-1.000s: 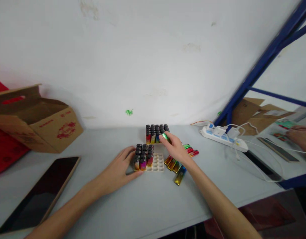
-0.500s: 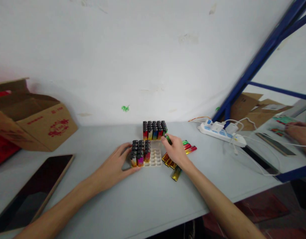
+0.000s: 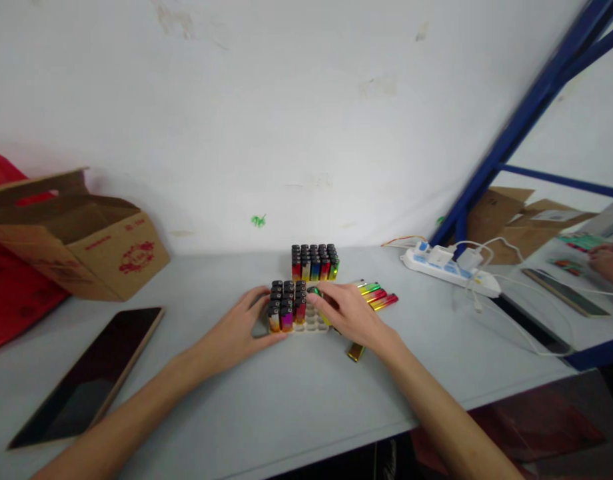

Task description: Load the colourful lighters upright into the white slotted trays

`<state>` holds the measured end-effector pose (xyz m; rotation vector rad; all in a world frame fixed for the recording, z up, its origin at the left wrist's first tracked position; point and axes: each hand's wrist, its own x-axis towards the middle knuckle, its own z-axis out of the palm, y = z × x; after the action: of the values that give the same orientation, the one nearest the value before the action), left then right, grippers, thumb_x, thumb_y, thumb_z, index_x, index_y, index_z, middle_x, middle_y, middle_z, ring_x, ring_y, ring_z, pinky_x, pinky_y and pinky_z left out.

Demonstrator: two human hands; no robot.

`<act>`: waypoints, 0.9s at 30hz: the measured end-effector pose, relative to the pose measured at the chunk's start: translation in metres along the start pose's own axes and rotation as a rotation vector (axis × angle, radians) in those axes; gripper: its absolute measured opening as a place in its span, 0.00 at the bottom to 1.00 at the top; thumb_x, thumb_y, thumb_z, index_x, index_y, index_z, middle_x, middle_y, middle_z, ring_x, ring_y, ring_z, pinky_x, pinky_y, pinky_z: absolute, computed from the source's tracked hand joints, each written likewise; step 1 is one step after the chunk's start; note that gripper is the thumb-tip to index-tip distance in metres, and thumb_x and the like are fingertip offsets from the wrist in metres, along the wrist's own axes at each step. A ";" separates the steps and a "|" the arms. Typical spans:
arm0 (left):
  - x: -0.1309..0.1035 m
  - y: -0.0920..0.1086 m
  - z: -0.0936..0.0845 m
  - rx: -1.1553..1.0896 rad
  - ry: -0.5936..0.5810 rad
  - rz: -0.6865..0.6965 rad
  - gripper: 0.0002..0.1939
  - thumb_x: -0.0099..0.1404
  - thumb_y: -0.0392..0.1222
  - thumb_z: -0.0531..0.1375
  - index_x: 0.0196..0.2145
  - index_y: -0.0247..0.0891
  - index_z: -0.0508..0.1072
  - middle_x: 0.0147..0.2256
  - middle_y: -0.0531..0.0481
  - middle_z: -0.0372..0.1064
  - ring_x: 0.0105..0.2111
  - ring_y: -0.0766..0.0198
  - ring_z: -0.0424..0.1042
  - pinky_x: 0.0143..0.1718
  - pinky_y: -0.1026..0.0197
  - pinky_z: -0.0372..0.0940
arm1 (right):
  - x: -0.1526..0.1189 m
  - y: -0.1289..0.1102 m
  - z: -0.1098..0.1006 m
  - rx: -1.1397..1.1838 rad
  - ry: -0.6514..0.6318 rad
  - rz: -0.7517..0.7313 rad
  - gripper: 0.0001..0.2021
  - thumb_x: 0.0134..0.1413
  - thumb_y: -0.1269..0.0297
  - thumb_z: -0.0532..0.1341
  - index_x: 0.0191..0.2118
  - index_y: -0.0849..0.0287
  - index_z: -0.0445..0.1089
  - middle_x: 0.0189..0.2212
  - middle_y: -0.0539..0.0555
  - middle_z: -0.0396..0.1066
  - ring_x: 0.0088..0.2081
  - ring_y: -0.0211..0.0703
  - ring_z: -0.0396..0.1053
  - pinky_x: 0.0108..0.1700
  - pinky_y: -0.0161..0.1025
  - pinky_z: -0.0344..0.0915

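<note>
My left hand (image 3: 244, 330) is wrapped around the left side of a pale slotted tray (image 3: 314, 321), thumb at its front edge. Upright lighters (image 3: 287, 308) with black tops fill the tray's left part. Over the tray's right part, my right hand (image 3: 344, 310) pinches a green lighter (image 3: 314, 291) beside the standing ones. Behind stands a full block of upright lighters (image 3: 315, 262) in several colours. Loose shiny lighters (image 3: 384, 300) lie right of my right hand, and a gold one (image 3: 355, 351) lies nearer the front, partly separate.
An open cardboard box (image 3: 111, 257) and a dark flat tablet (image 3: 89, 373) are on the left. At the right are a white power strip (image 3: 449, 272) with cables, a blue metal frame (image 3: 511, 123), another dark device (image 3: 529, 323) and a co-worker's hand (image 3: 609, 263).
My right hand has moved left with the green lighter, from beside the rear block to over the tray. My left hand stays at the tray. The whole view has shifted slightly.
</note>
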<state>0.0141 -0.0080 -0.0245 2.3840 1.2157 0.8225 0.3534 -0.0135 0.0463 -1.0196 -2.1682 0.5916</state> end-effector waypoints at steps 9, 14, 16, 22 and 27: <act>0.001 0.005 0.001 -0.022 0.016 0.009 0.40 0.79 0.74 0.78 0.76 0.49 0.85 0.79 0.36 0.80 0.79 0.30 0.81 0.86 0.31 0.76 | -0.006 0.009 -0.002 0.075 -0.214 -0.003 0.17 0.92 0.50 0.72 0.44 0.52 0.79 0.37 0.53 0.91 0.39 0.51 0.88 0.44 0.40 0.75; 0.001 0.006 0.000 -0.015 0.001 0.014 0.41 0.81 0.76 0.75 0.77 0.49 0.84 0.79 0.36 0.80 0.80 0.31 0.80 0.87 0.31 0.74 | -0.004 0.002 0.008 -0.194 -0.215 -0.095 0.14 0.90 0.50 0.76 0.50 0.52 0.83 0.41 0.56 0.90 0.41 0.54 0.87 0.44 0.42 0.72; 0.001 0.005 0.000 -0.010 -0.004 0.016 0.41 0.82 0.77 0.74 0.77 0.49 0.84 0.79 0.36 0.80 0.80 0.31 0.79 0.87 0.31 0.73 | -0.002 -0.003 0.014 -0.270 -0.197 -0.095 0.16 0.89 0.46 0.77 0.48 0.52 0.83 0.40 0.56 0.89 0.39 0.54 0.85 0.42 0.42 0.68; 0.002 -0.002 0.000 0.009 -0.003 0.003 0.41 0.80 0.77 0.75 0.77 0.48 0.85 0.79 0.35 0.80 0.79 0.29 0.81 0.86 0.29 0.74 | -0.002 0.008 0.007 -0.247 -0.092 0.038 0.34 0.87 0.29 0.72 0.34 0.51 0.78 0.29 0.53 0.80 0.31 0.47 0.73 0.38 0.42 0.56; 0.003 -0.006 0.000 0.035 -0.006 0.013 0.42 0.81 0.79 0.73 0.76 0.47 0.84 0.79 0.34 0.80 0.79 0.28 0.81 0.86 0.29 0.74 | -0.003 0.063 -0.037 -0.311 0.228 0.266 0.22 0.95 0.49 0.65 0.42 0.53 0.83 0.36 0.54 0.83 0.38 0.49 0.78 0.46 0.43 0.69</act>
<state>0.0118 -0.0018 -0.0270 2.4229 1.2234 0.8034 0.4130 0.0266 0.0304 -1.4807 -1.9737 0.2407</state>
